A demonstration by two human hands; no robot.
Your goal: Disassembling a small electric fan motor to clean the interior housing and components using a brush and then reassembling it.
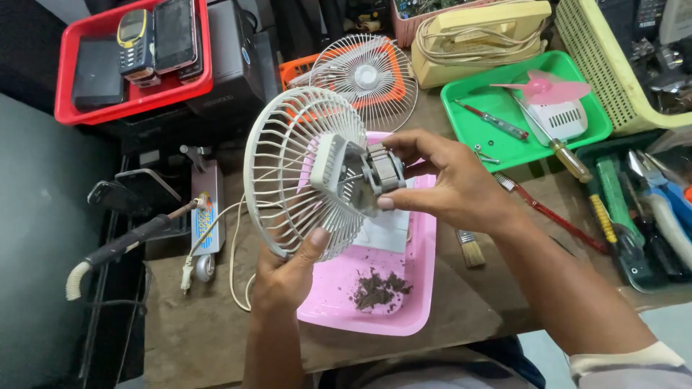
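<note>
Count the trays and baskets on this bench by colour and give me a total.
Red tray: 1
Green tray: 1
Pink tray: 1
Orange basket: 1
Yellow basket: 1
Total: 5
A further pinkish container at the top edge is too cut off to count.
</note>
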